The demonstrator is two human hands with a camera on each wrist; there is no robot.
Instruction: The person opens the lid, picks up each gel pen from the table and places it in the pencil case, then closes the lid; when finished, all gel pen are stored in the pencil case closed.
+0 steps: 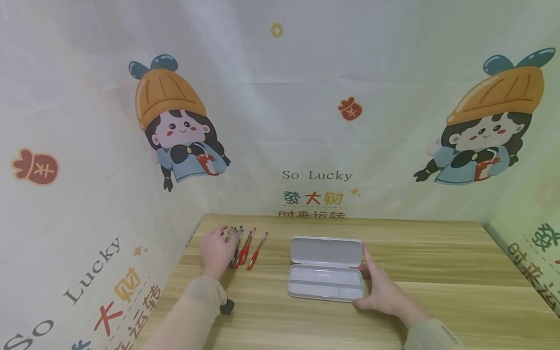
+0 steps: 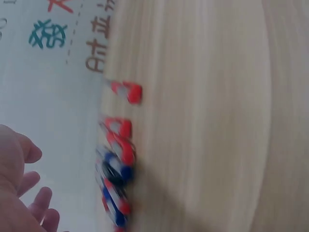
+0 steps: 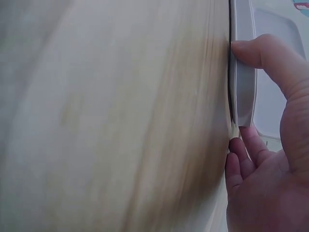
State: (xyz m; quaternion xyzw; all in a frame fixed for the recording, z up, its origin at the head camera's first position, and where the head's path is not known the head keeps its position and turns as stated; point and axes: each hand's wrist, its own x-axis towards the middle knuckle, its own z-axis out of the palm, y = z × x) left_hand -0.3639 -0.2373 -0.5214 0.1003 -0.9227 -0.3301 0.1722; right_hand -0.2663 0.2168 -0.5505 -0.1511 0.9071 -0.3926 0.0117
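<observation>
An open light grey pencil case lies right of the table's middle, its lid tipped back. The tray has a long divider and a small compartment, and no pens show in it. My right hand grips the right end of the case. Its thumb presses the front side while the fingers reach around the end. Several gel pens with red, black and blue parts lie side by side on the left. My left hand is over the leftmost pens, fingers loosely bent and apart in the left wrist view.
The wood-grain table ends at a printed cloth backdrop behind and at both sides. One red pen lies slightly apart, on the side of the group toward the case. A black band sits at my left wrist.
</observation>
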